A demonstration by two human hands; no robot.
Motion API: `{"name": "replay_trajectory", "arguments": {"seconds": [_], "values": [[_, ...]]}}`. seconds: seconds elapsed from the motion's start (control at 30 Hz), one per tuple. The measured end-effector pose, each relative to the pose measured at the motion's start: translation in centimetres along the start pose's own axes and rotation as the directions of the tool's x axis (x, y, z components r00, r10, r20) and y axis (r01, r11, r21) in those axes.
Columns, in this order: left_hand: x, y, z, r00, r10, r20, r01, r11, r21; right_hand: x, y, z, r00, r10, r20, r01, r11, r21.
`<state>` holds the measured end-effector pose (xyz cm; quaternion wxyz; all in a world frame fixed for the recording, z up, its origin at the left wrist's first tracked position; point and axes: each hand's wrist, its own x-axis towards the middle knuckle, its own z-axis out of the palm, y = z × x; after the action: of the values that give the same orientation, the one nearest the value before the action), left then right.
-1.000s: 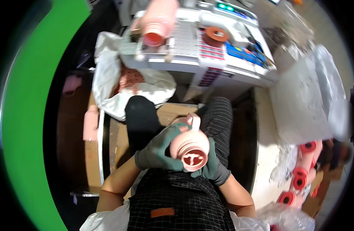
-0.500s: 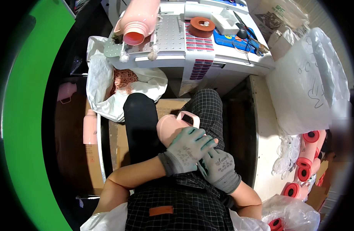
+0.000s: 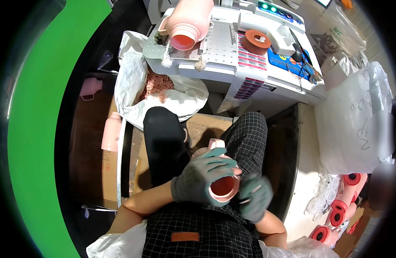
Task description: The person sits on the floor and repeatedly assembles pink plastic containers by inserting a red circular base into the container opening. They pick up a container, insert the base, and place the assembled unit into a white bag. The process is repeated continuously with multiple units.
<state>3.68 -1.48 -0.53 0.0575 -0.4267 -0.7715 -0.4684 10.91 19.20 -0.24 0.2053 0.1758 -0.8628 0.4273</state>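
My left hand [image 3: 202,178], in a grey-green glove, is wrapped round a pink plastic flask body [image 3: 223,188] with a handle, over my lap. Its round mouth is tilted up toward me, and the handle sticks out beyond my fingers. Just right of the mouth is my gloved right hand [image 3: 255,198], smeared by motion; whether its fingers hold anything does not show. Another pink flask body [image 3: 191,26] lies on the perforated plate of the white machine ahead, its threaded opening facing me.
A white sack [image 3: 133,96] of pink scraps hangs below the white machine. On the machine lie a brown tape roll [image 3: 256,42] and tools. Two pink flask bodies are at the left, one standing nearer [image 3: 112,133]. At right, a large white bag [image 3: 346,120] stands near clear rings [image 3: 325,195] and several pink parts.
The flask body has been turned so its mouth faces up toward me, with my left hand round its side. My right hand has come off my left and moved to the right. The view has shifted.
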Motion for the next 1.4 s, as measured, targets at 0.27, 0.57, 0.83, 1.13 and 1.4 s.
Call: {"name": "replay_trajectory", "arguments": {"seconds": [0.27, 0.57, 0.83, 1.13, 1.4], "values": [[-4.9, 1.3, -1.2, 1.000, 0.018, -0.003, -0.018, 0.997, -0.074, 9.1, 3.2, 7.1, 0.989, -0.007, -0.145, 0.034, 0.983, 0.181], [-1.5, -0.7, -2.4, 1.000, 0.012, 0.013, -0.011, 0.996, -0.085, 6.5, 5.7, 6.6, 0.951, 0.275, -0.143, -0.218, 0.921, 0.324], [2.5, -0.9, 1.4, 0.988, 0.019, 0.156, -0.015, 1.000, -0.027, -13.9, 11.6, -10.4, 0.403, 0.441, -0.802, -0.739, 0.673, -0.002], [4.0, 1.1, 2.9, 0.980, 0.137, 0.147, -0.140, 0.990, 0.007, -19.9, 20.0, -18.9, 0.284, 0.490, -0.824, -0.948, 0.017, -0.317], [2.7, -0.7, 2.7, 0.984, 0.178, 0.023, -0.180, 0.978, 0.105, -2.9, 7.2, -7.6, 0.536, 0.835, -0.127, -0.460, 0.415, 0.785]]}}
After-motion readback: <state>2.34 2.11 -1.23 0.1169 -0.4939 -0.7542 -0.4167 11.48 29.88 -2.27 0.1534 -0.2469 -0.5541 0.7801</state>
